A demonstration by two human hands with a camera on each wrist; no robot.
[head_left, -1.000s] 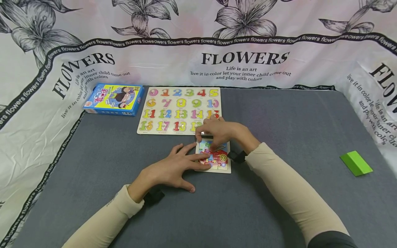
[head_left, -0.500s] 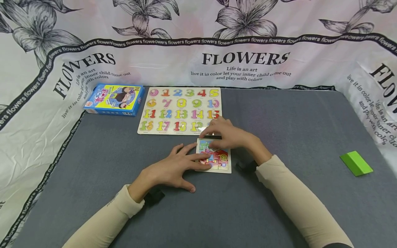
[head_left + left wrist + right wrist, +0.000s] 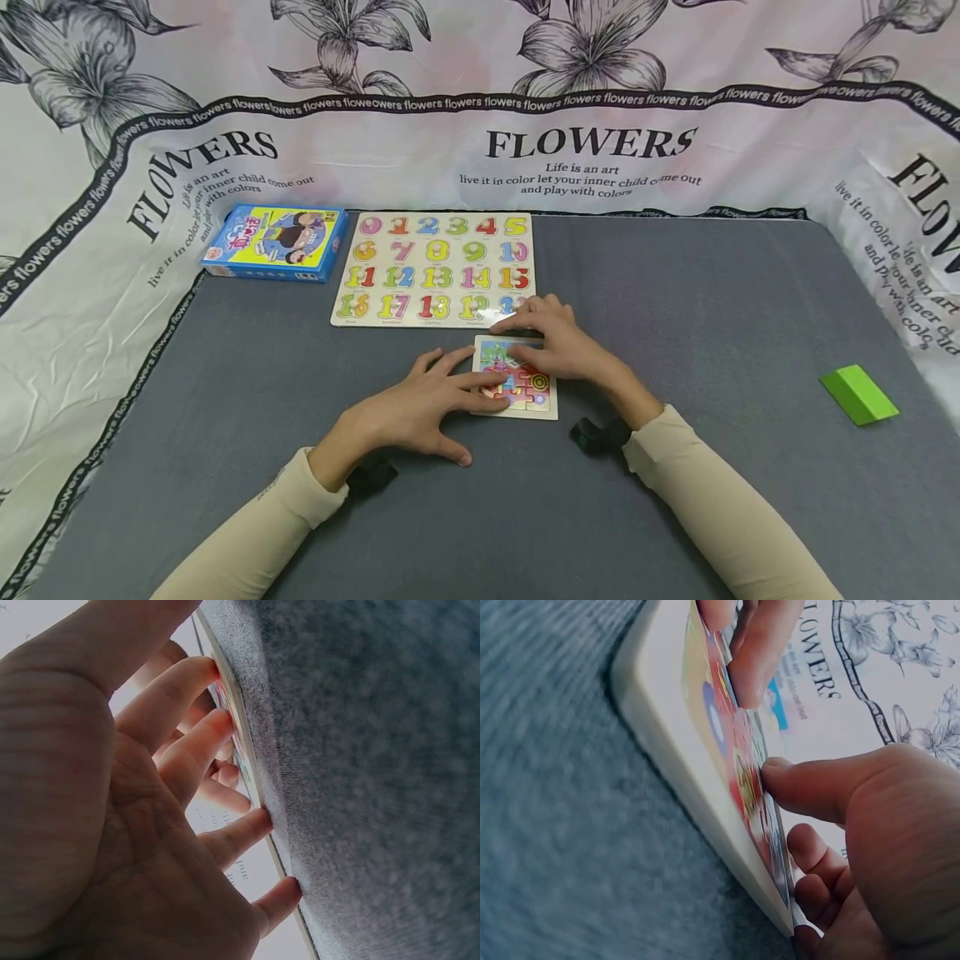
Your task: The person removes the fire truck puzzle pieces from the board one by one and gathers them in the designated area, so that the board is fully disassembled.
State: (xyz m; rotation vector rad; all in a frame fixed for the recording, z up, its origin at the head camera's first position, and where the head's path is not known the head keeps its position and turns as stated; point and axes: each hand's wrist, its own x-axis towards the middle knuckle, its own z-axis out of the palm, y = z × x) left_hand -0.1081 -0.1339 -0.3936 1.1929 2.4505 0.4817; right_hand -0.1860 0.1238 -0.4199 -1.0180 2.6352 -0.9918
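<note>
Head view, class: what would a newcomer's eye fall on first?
Probably the small rectangular jigsaw puzzle with a colourful picture, near the middle, touched by both the left hand and the right hand. Just beyond it lies the large cream rectangular board of multicoloured numbers. Off to the right, the bright green block stands out against the grey tabletop.

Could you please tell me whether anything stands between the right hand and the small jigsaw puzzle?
Nothing visible does; the right hand has its thumb on the small jigsaw puzzle, with the left hand across its left side.
</note>
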